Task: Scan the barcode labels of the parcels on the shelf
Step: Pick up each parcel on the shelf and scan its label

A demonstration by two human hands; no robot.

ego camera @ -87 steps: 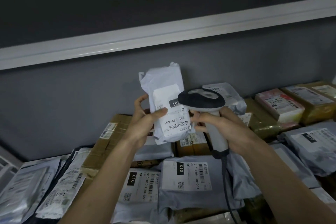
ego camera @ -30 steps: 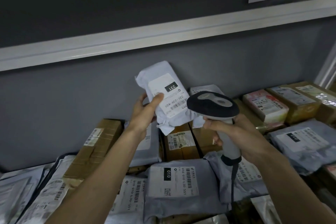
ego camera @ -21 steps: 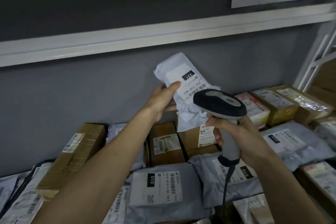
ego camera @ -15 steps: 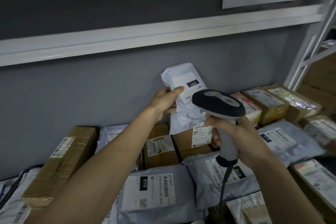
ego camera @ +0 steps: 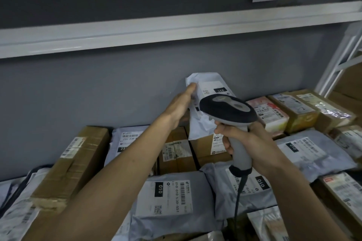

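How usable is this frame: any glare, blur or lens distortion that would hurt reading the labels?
Head view: dim, flat light; the shelf rail bows from wide-angle distortion. Glare sits on the taped box at far right. The 010 label reads sharply; the 231 parcel in the left hand is soft and partly hidden by the scanner gripped by the right hand.
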